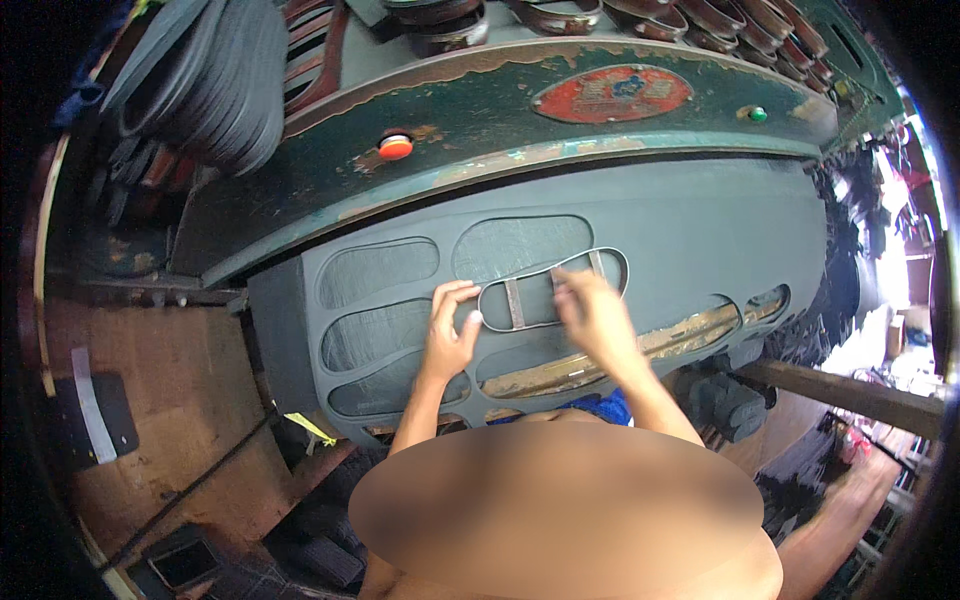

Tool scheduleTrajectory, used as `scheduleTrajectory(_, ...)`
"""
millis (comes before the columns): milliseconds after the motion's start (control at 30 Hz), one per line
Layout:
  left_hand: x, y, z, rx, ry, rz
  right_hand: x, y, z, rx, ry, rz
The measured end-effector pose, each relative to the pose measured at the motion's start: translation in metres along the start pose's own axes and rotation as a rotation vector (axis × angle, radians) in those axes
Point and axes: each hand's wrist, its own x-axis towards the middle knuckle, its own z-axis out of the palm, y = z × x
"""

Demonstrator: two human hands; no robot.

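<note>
A sole-shaped metal cutting die (515, 303) with crossbars lies on a dark grey sheet (720, 225), beside sole-shaped cut-outs. My right hand (600, 320) has its fingers closed on the die's middle crossbar, partly covering it. Around the die's left end, my left hand (450, 335) is held with thumb and fingers apart, at or very near the rim. Several openings in the sheet show a scratched dark surface (525, 248) underneath. Along the near side, other openings reveal a worn brownish strip (690, 333).
A green machine beam (480, 130) spans the far side, bearing a red button (396, 147) and a green button (758, 115). More cutting dies (560, 18) rest on top. Stacked grey sole pieces (215, 90) stand far left. A wooden bar (850, 392) juts at right.
</note>
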Motion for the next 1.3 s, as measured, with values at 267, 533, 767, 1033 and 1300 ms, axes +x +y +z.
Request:
scheduleTrajectory(267, 0.006, 0.014, 0.006, 0.450, -0.213, 0.119, -0.038, 0.081, -0.050, -0.373, -0.112, 0.145)
scheduleTrajectory(533, 0.001, 0.011, -0.019, 0.322, -0.223, 0.137, -0.050, 0.097, -0.028, -0.473, 0.101, -0.129)
scheduleTrajectory(767, -0.002, 0.003, -0.028, 0.337, -0.256, 0.167, -0.060, 0.099, -0.020, -0.468, 0.168, -0.067)
scheduleTrajectory(1033, -0.010, -0.002, -0.027, 0.305, -0.200, 0.150, -0.045, 0.097, -0.020, -0.296, 0.117, 0.026)
scheduleTrajectory(1300, -0.015, 0.005, -0.032, 0.636, -0.216, -0.012, -0.043, 0.098, -0.018, -0.340, 0.085, 0.046)
